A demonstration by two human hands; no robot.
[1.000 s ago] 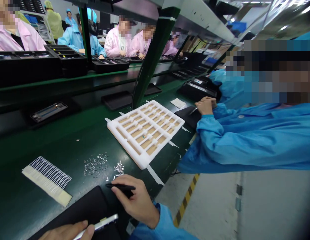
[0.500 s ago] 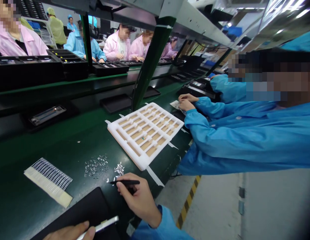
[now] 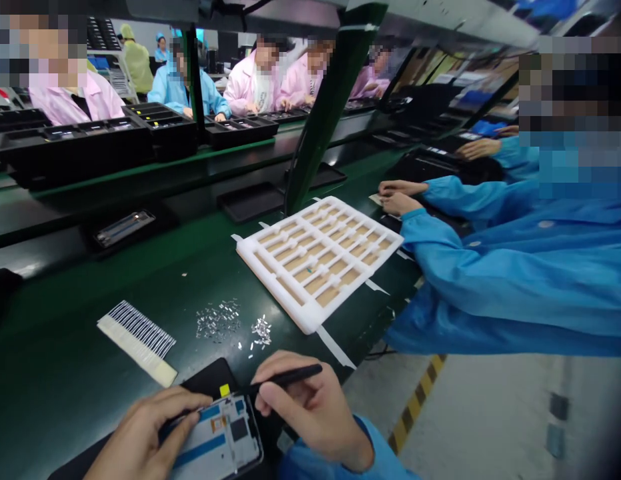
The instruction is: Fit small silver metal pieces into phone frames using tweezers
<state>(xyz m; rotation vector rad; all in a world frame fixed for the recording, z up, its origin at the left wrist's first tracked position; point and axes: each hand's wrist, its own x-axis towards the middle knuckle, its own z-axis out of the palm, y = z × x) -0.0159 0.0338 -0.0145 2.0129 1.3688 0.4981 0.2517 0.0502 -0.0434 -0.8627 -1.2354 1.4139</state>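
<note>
You have the opened smartphone (image 3: 217, 437) lying on a black mat (image 3: 207, 375) at the near edge of the green surface (image 3: 115, 293), its inner face up, with blue strips and small labels showing. Your left hand (image 3: 145, 433) is clamped around its left side, fingers curled over the edge, probably to keep it from shifting. Your right hand (image 3: 310, 413) is closed on slim black tweezers (image 3: 293, 375), held like a pen, likely for fine control, with the tip near the phone's top edge. Just beyond lie 2 heaps of tiny metal parts (image 3: 217, 320), seemingly kept close to shorten each reach, and a strip of black-and-white labels (image 3: 137, 340) to their left. Farther out sits a white foam tray (image 3: 317, 260) with tan-lined cells, and past it are a co-worker's 2 hands (image 3: 400, 203).
</note>
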